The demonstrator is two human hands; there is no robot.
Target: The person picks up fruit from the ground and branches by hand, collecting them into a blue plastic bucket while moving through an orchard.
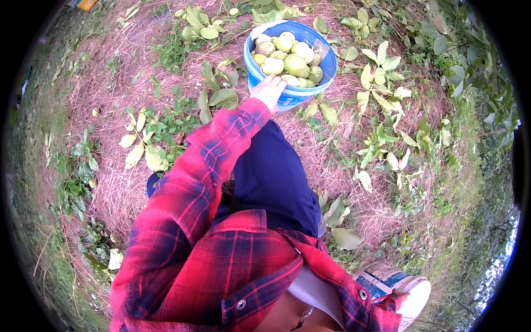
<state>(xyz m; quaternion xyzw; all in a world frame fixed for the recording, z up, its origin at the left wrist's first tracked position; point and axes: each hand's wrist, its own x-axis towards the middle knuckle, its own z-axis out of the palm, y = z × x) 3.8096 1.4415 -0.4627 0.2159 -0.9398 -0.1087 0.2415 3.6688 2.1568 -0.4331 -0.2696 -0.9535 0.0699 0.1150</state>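
Observation:
A blue bucket (332, 65) stands on the ground at the top middle. It is filled near its rim with round yellow-green fruits (296, 63), some with brownish patches. My left hand (268, 93) reaches forward to the bucket's near rim, its fingers closed over the edge. The fingertips are partly hidden against the bucket and fruit. My right hand is out of sight; only the end of a red plaid sleeve (391, 303) shows at the lower right. Right beside that sleeve is a white pail (415, 299) with a blue and dark printed side, tilted over.
Dry mown grass (354, 155) covers the ground, with large fallen yellow-green leaves (380, 69) scattered about. A loose fruit (234, 11) lies beyond the bucket to the left. Leafy branches (470, 55) hang along the right. My leg in dark blue trousers (276, 177) stands just behind the bucket.

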